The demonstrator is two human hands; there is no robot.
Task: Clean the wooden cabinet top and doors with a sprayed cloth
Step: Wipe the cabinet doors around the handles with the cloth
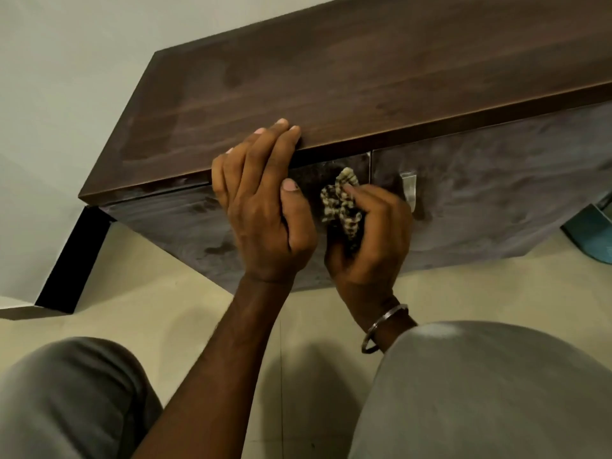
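Observation:
A dark wooden cabinet fills the upper view, its top [347, 71] running from left to right. My left hand [265, 200] rests on the front edge of the top, fingers laid over the lip and thumb hanging in front of the left door [172, 223]. My right hand [367, 240], with a metal bangle on the wrist, grips a bunched checked cloth [341, 203] and holds it against the upper right corner of the left door. The right door [496, 193] carries a metal handle [409, 188] just right of my hand. Both doors show dull streaks.
A pale wall stands behind and left of the cabinet. A beige tiled floor [159, 299] lies below it, with a black plinth [76, 260] at the left end. A teal object [592, 233] sits on the floor at the far right. My grey-clad knees fill the bottom corners.

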